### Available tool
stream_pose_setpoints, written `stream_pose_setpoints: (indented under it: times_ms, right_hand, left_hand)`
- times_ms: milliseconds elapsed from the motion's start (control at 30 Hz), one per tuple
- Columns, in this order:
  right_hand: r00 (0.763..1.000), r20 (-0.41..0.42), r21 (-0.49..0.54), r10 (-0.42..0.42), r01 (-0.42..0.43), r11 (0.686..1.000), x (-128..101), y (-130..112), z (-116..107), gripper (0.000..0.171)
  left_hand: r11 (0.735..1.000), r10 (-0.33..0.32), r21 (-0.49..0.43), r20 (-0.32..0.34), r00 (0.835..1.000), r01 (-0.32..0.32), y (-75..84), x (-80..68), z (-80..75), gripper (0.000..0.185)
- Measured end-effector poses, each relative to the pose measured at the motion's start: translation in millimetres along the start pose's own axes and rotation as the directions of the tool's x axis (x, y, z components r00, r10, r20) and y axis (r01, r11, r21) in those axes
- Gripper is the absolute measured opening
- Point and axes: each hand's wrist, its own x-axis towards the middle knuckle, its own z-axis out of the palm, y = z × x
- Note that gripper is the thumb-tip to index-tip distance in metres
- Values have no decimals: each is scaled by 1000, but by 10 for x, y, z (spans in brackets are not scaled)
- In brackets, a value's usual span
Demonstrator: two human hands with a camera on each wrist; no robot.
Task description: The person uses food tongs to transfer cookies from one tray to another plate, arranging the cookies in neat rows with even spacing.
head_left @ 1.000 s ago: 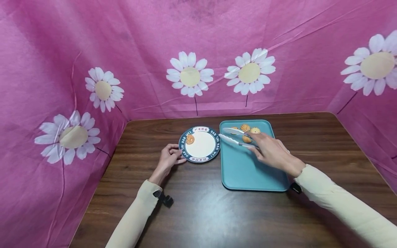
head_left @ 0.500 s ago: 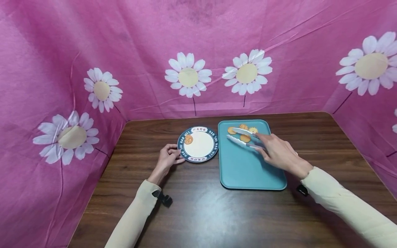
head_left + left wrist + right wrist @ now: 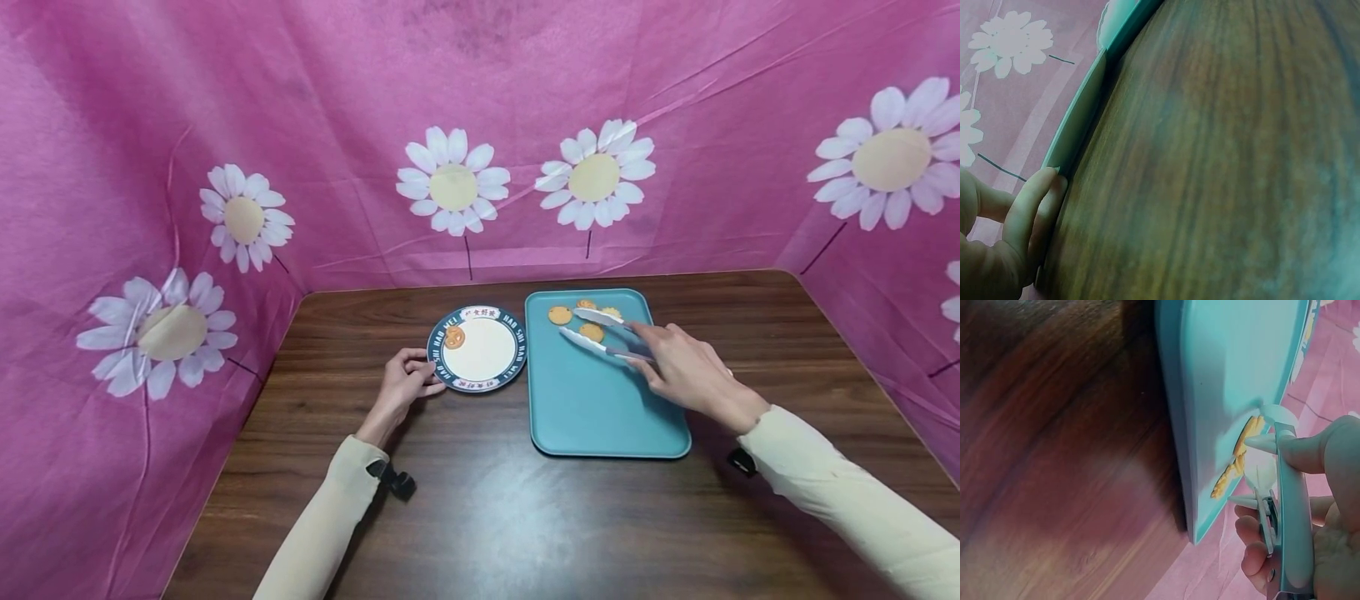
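Observation:
My left hand pinches the left rim of a round plate with a dark lettered border. In the left wrist view its fingers are at the plate's edge. A pretzel-shaped cookie lies at the plate's upper left. My right hand grips metal tongs with pale tips, spread apart over the teal tray. Between the tong arms lies a round cookie, seemingly unclamped. Another round cookie lies left of the tips. A swirled cookie and a pale scalloped one are partly covered.
The plate's right edge meets the tray's left edge on the dark wooden table. A pink cloth printed with daisies hangs behind and along both sides. Wrist cameras are strapped below both cream sleeves.
My right hand and the spread tongs have moved right and slightly down, away from the plate side, uncovering the left round cookie. The left hand stays on the plate.

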Motion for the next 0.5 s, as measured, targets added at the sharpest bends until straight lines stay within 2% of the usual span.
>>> stream_pose_setpoints:
  times_ms: [500]
  right_hand:
    - [1000,-1,-27,10,-10,1000,-135,67,-44,60]
  left_hand:
    - [1000,-1,-4,-3,1000,1,-1,3,6,38]
